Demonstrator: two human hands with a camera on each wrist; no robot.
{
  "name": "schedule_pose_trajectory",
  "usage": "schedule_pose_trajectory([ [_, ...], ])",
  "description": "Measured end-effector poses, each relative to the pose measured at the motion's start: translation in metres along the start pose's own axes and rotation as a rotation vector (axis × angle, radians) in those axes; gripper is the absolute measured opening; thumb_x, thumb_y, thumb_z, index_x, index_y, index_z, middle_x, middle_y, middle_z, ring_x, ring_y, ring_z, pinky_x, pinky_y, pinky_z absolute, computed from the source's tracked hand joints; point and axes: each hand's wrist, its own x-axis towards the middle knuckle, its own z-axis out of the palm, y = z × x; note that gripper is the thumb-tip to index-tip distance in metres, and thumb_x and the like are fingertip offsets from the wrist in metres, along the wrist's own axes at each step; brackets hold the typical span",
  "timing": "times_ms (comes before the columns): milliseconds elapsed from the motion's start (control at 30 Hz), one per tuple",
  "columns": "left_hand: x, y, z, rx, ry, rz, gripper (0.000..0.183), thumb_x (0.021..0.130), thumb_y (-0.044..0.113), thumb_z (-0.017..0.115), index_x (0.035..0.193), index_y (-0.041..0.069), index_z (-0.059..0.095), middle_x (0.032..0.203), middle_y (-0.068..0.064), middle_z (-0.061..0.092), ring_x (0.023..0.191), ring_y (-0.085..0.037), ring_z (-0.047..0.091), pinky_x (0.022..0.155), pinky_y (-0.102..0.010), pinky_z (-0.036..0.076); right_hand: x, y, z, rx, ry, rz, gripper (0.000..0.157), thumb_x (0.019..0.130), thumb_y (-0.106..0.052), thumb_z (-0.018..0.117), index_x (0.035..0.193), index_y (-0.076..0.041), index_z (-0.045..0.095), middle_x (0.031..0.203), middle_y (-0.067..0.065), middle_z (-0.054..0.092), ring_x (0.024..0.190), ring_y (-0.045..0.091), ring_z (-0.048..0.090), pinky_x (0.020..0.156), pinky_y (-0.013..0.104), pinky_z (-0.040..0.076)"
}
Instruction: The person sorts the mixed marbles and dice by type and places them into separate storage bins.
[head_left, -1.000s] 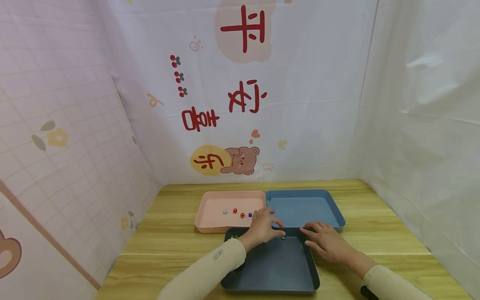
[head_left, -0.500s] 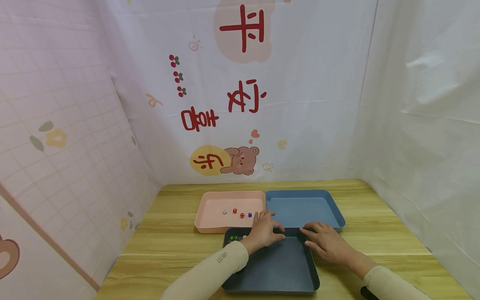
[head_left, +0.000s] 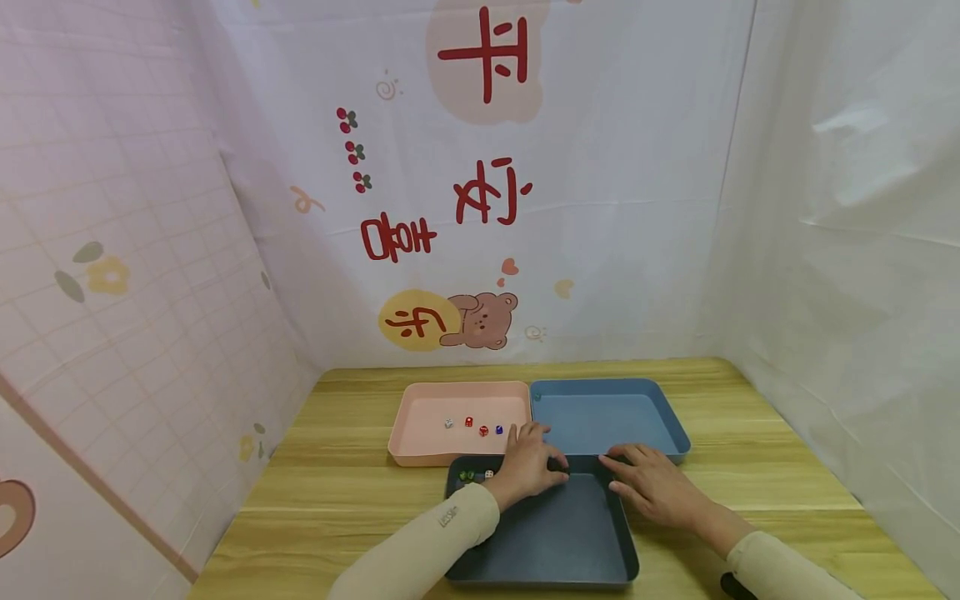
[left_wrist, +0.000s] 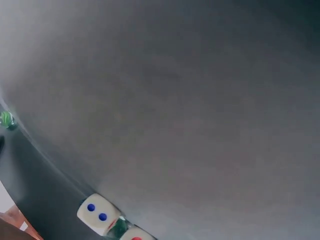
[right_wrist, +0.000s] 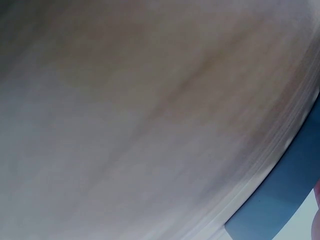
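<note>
My left hand (head_left: 531, 468) reaches over the far part of the dark tray (head_left: 558, 575), thumb and index finger bent toward each other by its far wall. A green marble (left_wrist: 7, 119) lies in the left wrist view at the foot of that wall; the fingers hide it from the head view. I cannot tell whether they pinch it. White dice (left_wrist: 99, 214) with coloured pips sit along the same wall, a green piece (left_wrist: 119, 228) between them. My right hand (head_left: 660, 490) rests at the tray's far right corner, fingers extended, index fingertip at the rim.
Behind stand a pink tray (head_left: 420, 408) with several small dice (head_left: 483, 431) and a blue tray (head_left: 600, 412) with one small green piece (head_left: 537, 397). More green marbles (head_left: 467, 476) lie in the dark tray's far left corner. White printed cloth (head_left: 630, 208) hangs around the wooden table (head_left: 300, 500).
The marble seen by my left thumb a second ago is now hidden by the fingers. My left hand has shifted very slightly, uncovering a white die; the right hand stays put.
</note>
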Motion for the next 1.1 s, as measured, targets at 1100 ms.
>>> schedule_pose_trajectory([
  [1100,0.0036,0.0011,-0.0040,0.072,-0.016,0.048,0.008,0.085,0.035,0.073,0.088,0.030,0.078,0.134,-0.010,0.056,0.133,-0.028,0.039,0.109,-0.066,0.023,0.0012,-0.0020,0.0000,-0.005,0.028,-0.018,0.041,0.099,-0.033,0.061,0.134,-0.010,0.064,0.126,0.006,0.058,0.111,0.027,0.055,0.090,0.053,0.046],
])
